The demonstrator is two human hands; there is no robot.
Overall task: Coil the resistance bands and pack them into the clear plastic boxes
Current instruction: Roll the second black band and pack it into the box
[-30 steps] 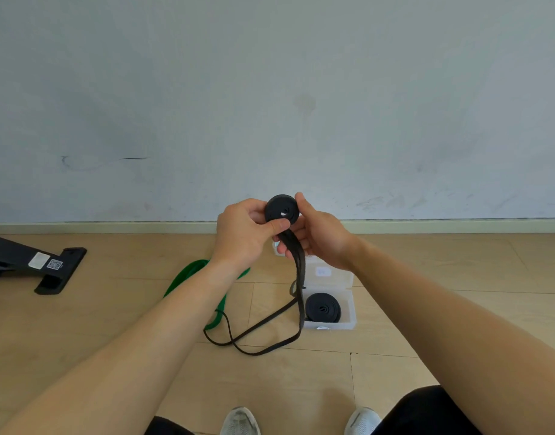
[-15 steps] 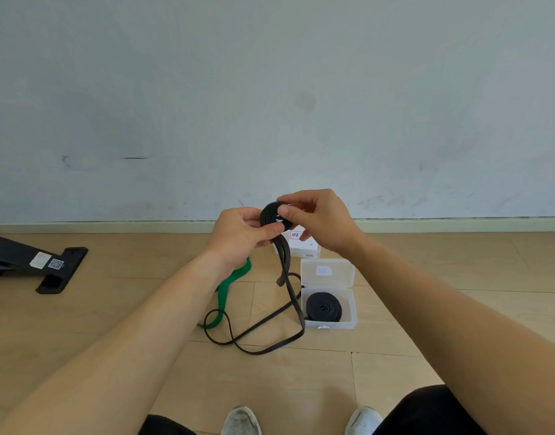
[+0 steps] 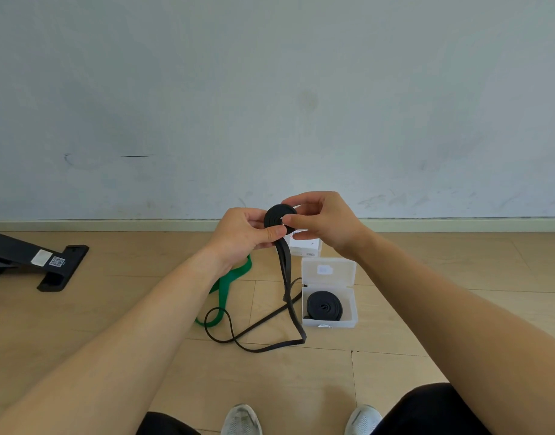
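Note:
I hold a black resistance band (image 3: 274, 219), partly wound into a tight disc, up in front of me. My left hand (image 3: 244, 235) pinches the coil from the left and my right hand (image 3: 324, 222) grips it from the right and above. The band's loose tail (image 3: 288, 293) hangs down and loops on the wooden floor. An open clear plastic box (image 3: 329, 323) on the floor holds another coiled black band (image 3: 323, 306), its lid (image 3: 328, 271) standing up behind. A green band (image 3: 224, 285) lies on the floor, partly hidden by my left forearm.
A second white box (image 3: 306, 246) sits behind my hands near the skirting. A black flat stand with a QR label (image 3: 54, 262) lies at the left. My two shoes (image 3: 241, 419) show at the bottom edge. A pale wall rises behind.
The coil has grown slightly as the hands turned it. My right hand moved from behind the coil to over its top and right. The tail on the floor has shortened and shifted.

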